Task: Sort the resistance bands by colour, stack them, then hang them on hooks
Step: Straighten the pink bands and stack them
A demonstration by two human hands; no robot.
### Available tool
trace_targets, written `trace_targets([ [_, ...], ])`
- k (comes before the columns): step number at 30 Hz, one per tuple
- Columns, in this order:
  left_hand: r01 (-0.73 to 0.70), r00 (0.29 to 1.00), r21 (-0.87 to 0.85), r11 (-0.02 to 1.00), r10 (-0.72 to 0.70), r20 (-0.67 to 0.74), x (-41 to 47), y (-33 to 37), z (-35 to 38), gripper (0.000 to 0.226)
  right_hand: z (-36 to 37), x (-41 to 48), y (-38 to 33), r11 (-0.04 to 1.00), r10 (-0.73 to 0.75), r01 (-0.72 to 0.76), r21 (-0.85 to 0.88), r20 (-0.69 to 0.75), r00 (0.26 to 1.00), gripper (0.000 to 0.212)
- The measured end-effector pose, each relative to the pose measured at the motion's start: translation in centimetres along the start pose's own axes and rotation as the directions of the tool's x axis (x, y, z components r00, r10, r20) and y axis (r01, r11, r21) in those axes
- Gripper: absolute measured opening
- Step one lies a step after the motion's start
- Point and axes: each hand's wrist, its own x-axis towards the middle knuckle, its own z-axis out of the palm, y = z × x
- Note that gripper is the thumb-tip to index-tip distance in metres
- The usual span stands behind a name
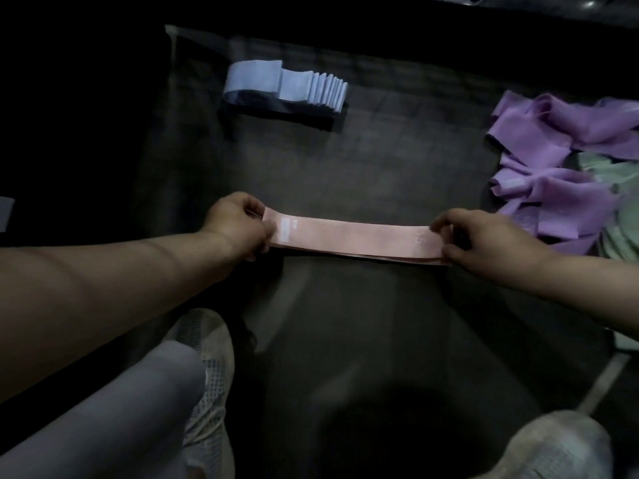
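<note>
Stacking is judged in hand: pink bands (352, 238), at centre of mat (345, 167), are pinched at both ends by left hand (238, 226) & right hand (484, 236); edges prob. to be squared next.

One view, from a wide-angle camera worn on the person's head. It faces forward and steeply down onto the dark floor surface (363, 160). Pale mesh shoes (218, 375) at the bottom edge put the lens almost above the feet. Both forearms enter from the lower sides; the left hand (238, 226) and right hand (484, 236) pinch a flat stack of pink elastic bands (352, 236) mid-frame, close to the lens. Farther off: a fanned row of pale blue folded bands (294, 86) top centre, and a loose heap of purple fabric bands (553, 133) at the right edge. Corners are dim.
</note>
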Motion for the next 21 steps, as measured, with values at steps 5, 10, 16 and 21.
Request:
trace_targets([
  [5,-0.046,0.999,0.061,0.997,0.047,-0.010,0.1,-0.3,0.3,0.018,0.5,0.0,0.0,0.999,-0.019,0.018,-0.052,-0.031,0.999,0.030],
  [10,-0.099,0.994,0.190,0.977,0.106,-0.030,0.2,-0.5,0.3,0.019,1.3,-0.3,-0.2,0.989,-0.048,0.044,-0.139,-0.028,0.998,0.027],
  [16,-0.126,0.983,0.610,0.782,0.182,-0.032,-0.2,-0.3,0.2,0.059,1.7,0.1,0.5,0.925,-0.172,0.140,-0.352,-0.062,0.983,0.058],
  [21,-0.569,0.801,0.725,0.388,0.462,0.381,0.3,-0.3,-0.1,0.095,2.4,1.1,0.3,0.841,-0.276,0.277,-0.464,0.073,0.959,0.097],
])
